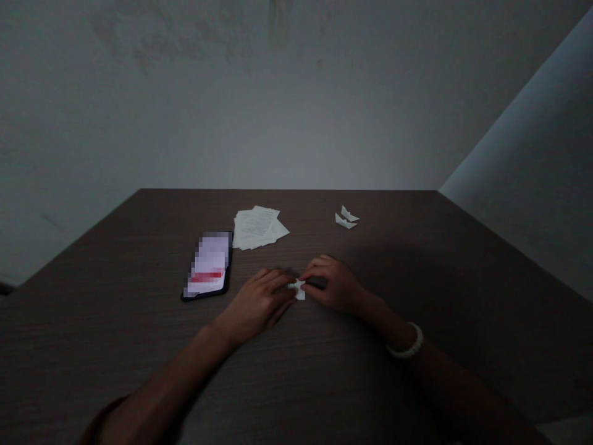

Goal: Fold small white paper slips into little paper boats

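A small white folded piece of paper (pixel 300 292) lies on the table between my hands, partly covered by fingers. My left hand (pixel 264 300) rests at its left side, with bent fingers pressing the paper's left edge. From the right, my right hand (pixel 334 284) pinches the paper's upper right part between thumb and forefinger. A pale bracelet (pixel 412 343) circles my right wrist. Beyond my right hand, two small folded paper boats (pixel 346 219) sit close together.
The dark wood-grain table (pixel 296 389) reaches back to a grey wall (pixel 296 111). Several loose sheets of paper with writing (pixel 257 227) lie in a pile at the back. A phone (pixel 208 266) with its screen lit and blurred out lies left of my left hand.
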Action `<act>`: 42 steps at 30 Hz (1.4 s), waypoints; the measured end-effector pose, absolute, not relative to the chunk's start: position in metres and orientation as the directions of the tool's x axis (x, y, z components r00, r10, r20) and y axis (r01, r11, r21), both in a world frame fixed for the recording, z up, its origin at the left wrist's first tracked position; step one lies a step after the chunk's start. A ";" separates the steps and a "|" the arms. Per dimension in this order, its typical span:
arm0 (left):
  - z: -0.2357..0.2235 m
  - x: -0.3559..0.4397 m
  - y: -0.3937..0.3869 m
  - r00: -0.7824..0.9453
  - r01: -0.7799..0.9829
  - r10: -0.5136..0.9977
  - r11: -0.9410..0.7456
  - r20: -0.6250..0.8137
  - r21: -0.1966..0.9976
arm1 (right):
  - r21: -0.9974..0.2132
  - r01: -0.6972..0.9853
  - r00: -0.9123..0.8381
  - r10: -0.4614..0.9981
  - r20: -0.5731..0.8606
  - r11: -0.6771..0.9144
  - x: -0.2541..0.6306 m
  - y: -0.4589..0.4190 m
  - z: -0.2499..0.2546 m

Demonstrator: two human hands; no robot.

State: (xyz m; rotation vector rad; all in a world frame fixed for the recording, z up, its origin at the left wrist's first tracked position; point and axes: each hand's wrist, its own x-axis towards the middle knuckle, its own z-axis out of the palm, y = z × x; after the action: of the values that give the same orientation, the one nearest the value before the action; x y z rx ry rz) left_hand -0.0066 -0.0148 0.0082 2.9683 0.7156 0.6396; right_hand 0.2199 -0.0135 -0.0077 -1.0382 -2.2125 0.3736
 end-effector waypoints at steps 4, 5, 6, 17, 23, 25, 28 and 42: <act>0.009 -0.006 -0.015 0.811 0.435 0.442 -0.894 0.384 0.112 | -0.495 0.578 -0.477 0.761 0.440 0.649 0.221 -0.013 -0.008; 0.008 -0.006 -0.015 0.811 0.433 0.440 -0.895 0.384 0.112 | -0.491 0.577 -0.481 0.757 0.442 0.653 0.221 -0.013 -0.007; 0.008 -0.007 -0.015 0.811 0.430 0.438 -0.896 0.387 0.112 | -0.487 0.577 -0.484 0.755 0.443 0.656 0.221 -0.013 -0.007; 0.006 -0.006 -0.014 0.819 0.434 0.442 -0.894 0.366 0.108 | -0.480 0.592 -0.484 0.762 0.430 0.648 0.221 -0.014 -0.008; 0.008 -0.006 -0.014 0.823 0.436 0.454 -0.890 0.341 0.133 | -0.436 0.613 -0.504 0.751 0.427 0.659 0.222 -0.015 -0.004; 0.010 -0.006 -0.014 0.826 0.430 0.460 -0.888 0.325 0.164 | -0.421 0.622 -0.508 0.749 0.425 0.660 0.222 -0.016 -0.004; 0.014 -0.006 -0.014 0.833 0.415 0.471 -0.879 0.292 0.233 | -0.415 0.631 -0.508 0.754 0.417 0.655 0.222 -0.016 -0.004; 0.008 -0.005 -0.008 0.784 0.316 0.488 -0.845 0.382 0.431 | -0.383 0.651 -0.527 0.753 0.394 0.655 0.225 -0.016 -0.003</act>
State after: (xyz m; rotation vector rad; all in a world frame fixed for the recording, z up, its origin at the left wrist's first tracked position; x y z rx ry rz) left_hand -0.0050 -0.0079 0.0077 2.6310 0.6138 0.6992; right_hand 0.2247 -0.0162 -0.0027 -1.0890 -2.3403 0.2544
